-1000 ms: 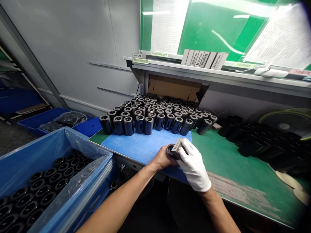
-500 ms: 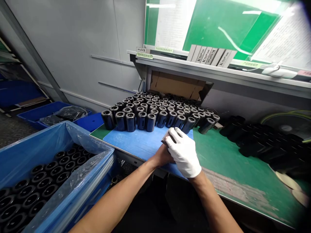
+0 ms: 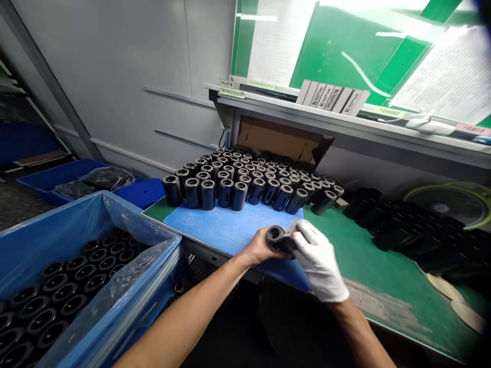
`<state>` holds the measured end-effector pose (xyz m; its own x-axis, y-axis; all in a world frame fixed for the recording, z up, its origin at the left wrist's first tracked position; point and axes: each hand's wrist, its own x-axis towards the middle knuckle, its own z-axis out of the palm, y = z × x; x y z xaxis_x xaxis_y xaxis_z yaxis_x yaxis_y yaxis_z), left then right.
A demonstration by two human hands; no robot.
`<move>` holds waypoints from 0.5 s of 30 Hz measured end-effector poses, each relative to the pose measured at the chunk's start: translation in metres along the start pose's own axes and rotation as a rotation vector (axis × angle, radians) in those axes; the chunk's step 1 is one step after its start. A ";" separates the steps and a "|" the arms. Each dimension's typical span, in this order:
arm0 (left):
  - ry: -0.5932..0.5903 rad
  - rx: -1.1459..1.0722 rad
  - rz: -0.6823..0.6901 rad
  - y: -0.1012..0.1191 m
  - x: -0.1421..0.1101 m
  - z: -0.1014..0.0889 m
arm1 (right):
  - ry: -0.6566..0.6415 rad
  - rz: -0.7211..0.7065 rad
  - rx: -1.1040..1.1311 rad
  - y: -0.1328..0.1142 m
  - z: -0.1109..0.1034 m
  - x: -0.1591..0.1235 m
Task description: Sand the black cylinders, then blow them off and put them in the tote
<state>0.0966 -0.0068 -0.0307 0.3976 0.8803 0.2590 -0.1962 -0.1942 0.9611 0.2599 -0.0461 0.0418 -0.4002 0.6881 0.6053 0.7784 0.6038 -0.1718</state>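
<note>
Grip of left hand (image 3: 258,249) clamped on black cylinder (image 3: 275,234); right hand's (image 3: 320,261) grip curled, contents unclear.

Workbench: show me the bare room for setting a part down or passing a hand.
Bare: blue mat between the front cylinders and near edge, left of the left hand; green top between the right hand and the dark cylinders at right. Crowded: the mat's back, packed with cylinders, and the bench's right rear.
</note>
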 end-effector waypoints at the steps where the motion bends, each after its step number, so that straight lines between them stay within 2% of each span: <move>1: -0.023 -0.049 0.004 0.002 -0.002 -0.001 | 0.055 0.097 0.110 0.010 -0.004 -0.011; 3: -0.047 -0.111 -0.003 0.006 -0.005 -0.001 | 0.234 0.299 0.271 0.026 -0.009 -0.033; 5: -0.046 -0.113 -0.012 0.011 -0.007 -0.002 | 0.390 0.488 0.322 0.034 -0.009 -0.050; 8: -0.057 -0.087 -0.014 0.015 -0.008 -0.002 | 0.388 0.677 0.340 0.031 -0.001 -0.062; 9: -0.068 -0.083 -0.007 0.015 -0.009 -0.002 | 0.382 0.673 0.335 0.027 0.001 -0.060; 11: -0.092 -0.074 0.012 0.013 -0.008 -0.002 | 0.342 0.553 0.279 0.012 0.004 -0.046; 13: -0.098 -0.024 0.035 0.010 -0.006 -0.002 | 0.197 0.355 0.139 -0.010 0.003 -0.021; 15: -0.036 0.098 0.073 0.006 -0.004 -0.002 | 0.002 0.141 -0.055 -0.031 0.002 0.006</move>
<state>0.0924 -0.0110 -0.0259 0.4179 0.8464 0.3300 -0.1377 -0.3001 0.9439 0.2328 -0.0597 0.0494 -0.2840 0.7636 0.5799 0.8522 0.4782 -0.2124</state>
